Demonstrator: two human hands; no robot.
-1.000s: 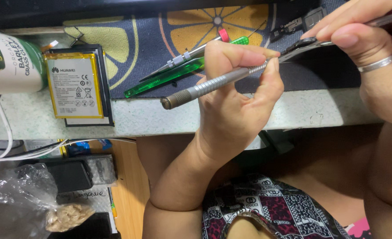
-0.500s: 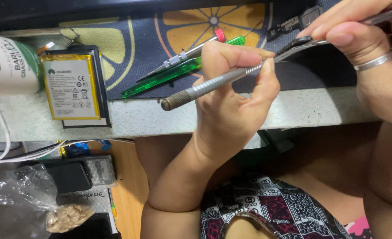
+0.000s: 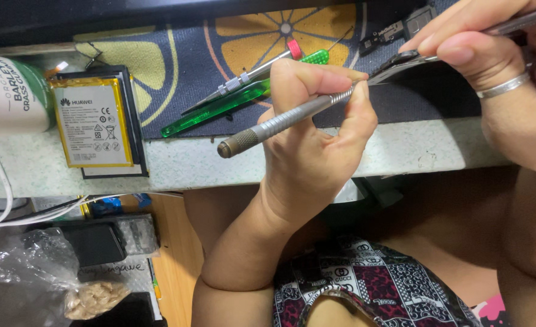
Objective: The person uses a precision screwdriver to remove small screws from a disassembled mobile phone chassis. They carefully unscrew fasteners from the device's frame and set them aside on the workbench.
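My left hand (image 3: 307, 157) is in the middle of the view, fingers closed around a grey metal precision screwdriver (image 3: 274, 126) with a knurled handle. Its tip points up and right, toward a thin dark flat device part (image 3: 395, 63). My right hand (image 3: 498, 85), with a ring on one finger, pinches that part at the upper right, above the blue mat (image 3: 177, 66) with the orange-slice pattern. A slim metal rod (image 3: 519, 22) also runs along the right hand's fingers. The spot where the screwdriver's tip meets the part is hidden by my fingers.
On the mat lie a clear green tool (image 3: 219, 110) and a metal tool with a red cap (image 3: 253, 74). A yellow phone battery (image 3: 92, 124) sits on a dark frame at the left, beside a white and green can (image 3: 7, 91). Below the bench edge (image 3: 401, 151) are white cables (image 3: 13, 212) and a plastic bag (image 3: 32, 278).
Almost nothing differs. Both hands keep their grip and place, and the view shifts only slightly.
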